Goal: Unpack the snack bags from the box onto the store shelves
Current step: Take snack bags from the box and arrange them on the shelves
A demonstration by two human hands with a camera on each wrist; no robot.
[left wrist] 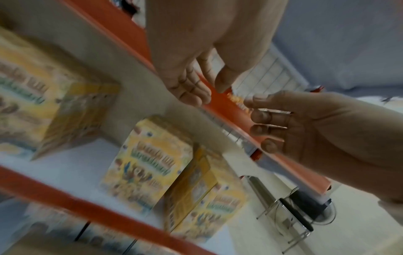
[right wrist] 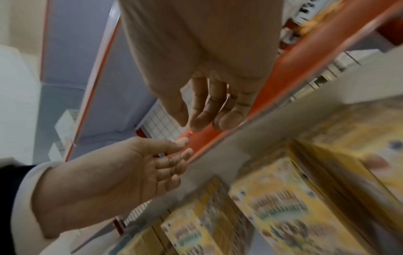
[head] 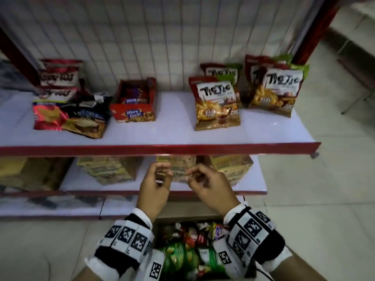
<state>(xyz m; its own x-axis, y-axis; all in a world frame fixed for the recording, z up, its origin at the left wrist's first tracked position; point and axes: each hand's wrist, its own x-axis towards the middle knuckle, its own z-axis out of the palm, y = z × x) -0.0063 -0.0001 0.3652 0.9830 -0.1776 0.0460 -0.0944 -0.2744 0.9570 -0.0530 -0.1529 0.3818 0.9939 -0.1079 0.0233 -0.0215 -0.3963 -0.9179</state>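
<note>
An open cardboard box (head: 192, 208) sits on the floor below my wrists, full of mixed snack bags, with a green bag (head: 178, 258) on top. Tic Tic snack bags (head: 217, 104) stand on the upper shelf (head: 162, 132), with more at its right end (head: 278, 90). My left hand (head: 160, 175) and right hand (head: 199, 175) hover side by side just under that shelf's red front edge (head: 162, 149). Both hold nothing, their fingers loosely curled. The left wrist view shows my left hand (left wrist: 196, 82) empty, and the right wrist view shows my right hand (right wrist: 209, 107) empty.
A red Mary Queen tray (head: 134, 102) and a pile of dark and red bags (head: 67, 110) occupy the upper shelf's left part. Yellow cartons (head: 107, 169) stand on the lower shelf (head: 257, 179) behind my hands. Tiled floor (head: 324, 199) lies to the right.
</note>
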